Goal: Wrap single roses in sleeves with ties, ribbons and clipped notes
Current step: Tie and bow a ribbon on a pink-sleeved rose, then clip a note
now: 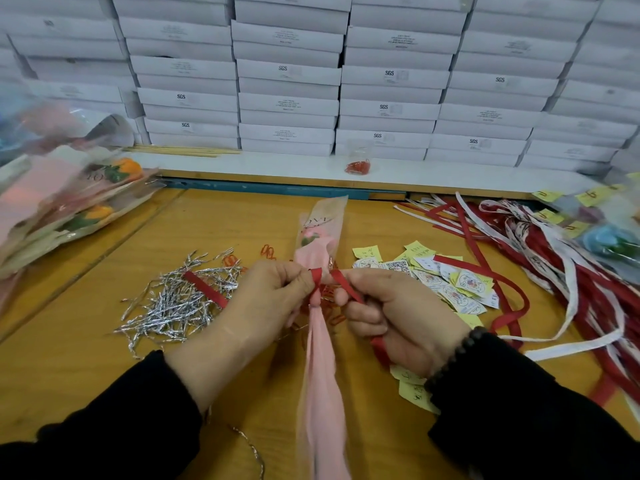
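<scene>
Pink rose in a pale pink translucent sleeve (320,237) lies on the yellow wooden table (86,341), long axis running away from the person, bloom end pointing toward stacked white boxes (287,98). Left hand (273,296) and right hand (391,317), fingers curled, pinch a narrow red ribbon (346,284) around the sleeve's gathered neck.

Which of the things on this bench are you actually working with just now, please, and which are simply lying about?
In use:
- left hand and right hand, tying
- red ribbon at the neck
- pink sleeved rose

Lying about:
- silver twist ties
- note cards
- loose ribbons
- finished roses
- red paper clips
- white boxes
</scene>
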Motion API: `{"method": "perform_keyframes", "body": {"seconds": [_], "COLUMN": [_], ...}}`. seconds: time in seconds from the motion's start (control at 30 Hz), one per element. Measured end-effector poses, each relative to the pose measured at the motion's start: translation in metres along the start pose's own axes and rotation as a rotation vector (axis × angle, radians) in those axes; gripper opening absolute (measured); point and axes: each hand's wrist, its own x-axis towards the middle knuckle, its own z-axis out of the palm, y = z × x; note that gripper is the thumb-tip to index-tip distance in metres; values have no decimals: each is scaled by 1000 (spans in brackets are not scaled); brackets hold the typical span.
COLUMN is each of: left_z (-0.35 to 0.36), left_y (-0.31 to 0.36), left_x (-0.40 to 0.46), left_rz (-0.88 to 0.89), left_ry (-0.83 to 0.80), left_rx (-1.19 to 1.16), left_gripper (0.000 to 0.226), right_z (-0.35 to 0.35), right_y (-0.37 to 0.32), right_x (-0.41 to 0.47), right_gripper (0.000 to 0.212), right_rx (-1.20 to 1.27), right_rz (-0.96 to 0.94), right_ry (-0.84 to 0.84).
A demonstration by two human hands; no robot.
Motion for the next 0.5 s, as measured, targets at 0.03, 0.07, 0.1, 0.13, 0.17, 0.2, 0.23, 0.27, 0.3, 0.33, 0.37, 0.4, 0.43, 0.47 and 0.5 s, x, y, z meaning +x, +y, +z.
{"method": "perform_keyframes", "body": {"seconds": [0.03, 0.07, 0.1, 0.13, 0.17, 0.2, 0.23, 0.27, 0.3, 0.33, 0.37, 0.4, 0.43, 0.47, 0.5], "left_z": [-1, -2, -2, -3, -3, -3, -3, -4, -4, -4, -5, -5, -5, -6, -6], "left_y": [0, -1, -1, -1, -1, -1, -1, -1, -1, -1, -1, -1, 0, 1, 2], "left_x": [0, 1, 1, 1, 1, 2, 2, 3, 3, 3, 3, 3, 3, 3, 3], "left_rz": [-12, -19, -20, -19, -17, -16, -20, -29, -39, -49, -57, -61, -64, -70, -79], "left_ry": [-11, -25, -36, -44, -51, -59, -68, -78, -89, -101, -113, -123, -135, -148, -160], "left_rx": [-9, -8, 5, 26, 47, 62, 69, 69, 67, 66, 66, 63, 53, 41, 35], "left_gripper": [41, 40, 39, 38, 37, 36, 35, 35, 35, 35, 35, 35, 33, 32, 30], "right_z": [1, 1, 1, 1, 0, 0, -1, -1, -1, -1, -1, 0, 1, 1, 2], "right_y": [2, 3, 4, 5, 6, 7, 8, 9, 10, 11, 11, 11, 11, 11, 11], "right_x": [0, 0, 0, 0, 0, 0, 0, 0, 0, -1, -1, -2, -3, -3, -4], "right_gripper": [30, 31, 32, 34, 36, 38, 39, 40, 39, 38, 36, 34, 33, 34, 36], "right_rx": [4, 2, -10, -37, -72, -111, -152, -203, -265, -335, -399, -451, -490, -521, -546], "right_rz": [-18, -33, -46, -60, -72, -84, -98, -116, -138, -162, -184, -201, -211, -218, -225], "right_ry": [1, 2, 6, 12, 21, 29, 35, 38, 41, 44, 43, 36, 29, 26, 28]}}
